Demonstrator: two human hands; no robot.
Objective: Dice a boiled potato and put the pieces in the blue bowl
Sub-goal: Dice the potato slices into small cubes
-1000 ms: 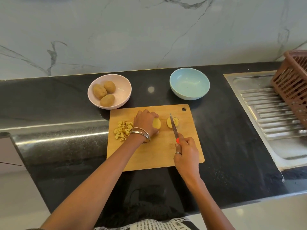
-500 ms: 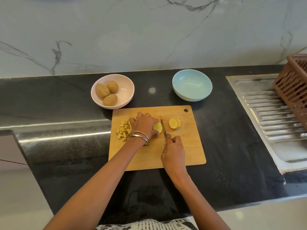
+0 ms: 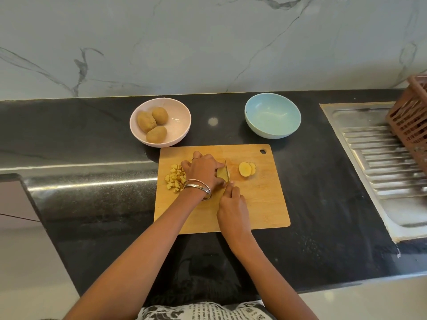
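Note:
On the wooden cutting board [image 3: 261, 204] my left hand [image 3: 203, 170] presses down on a piece of boiled potato [image 3: 222, 174]. My right hand [image 3: 233, 207] grips a knife [image 3: 227, 170] whose blade stands against the potato's right end. Two cut slices [image 3: 246, 169] lie to the right of the blade. A pile of small diced pieces [image 3: 175, 177] sits on the board's left side, partly behind my left hand. The blue bowl [image 3: 272, 117] stands empty behind the board, to the right.
A pink bowl [image 3: 178, 135] with three whole potatoes [image 3: 152, 123] stands behind the board's left corner. A steel sink drainboard [image 3: 381, 162] and a brown plastic basket [image 3: 411, 116] are at the right. The black counter's front edge runs near my body.
My right hand brought the knife leftward from beside the cut slices to the end of the held potato. My left hand stayed on the potato.

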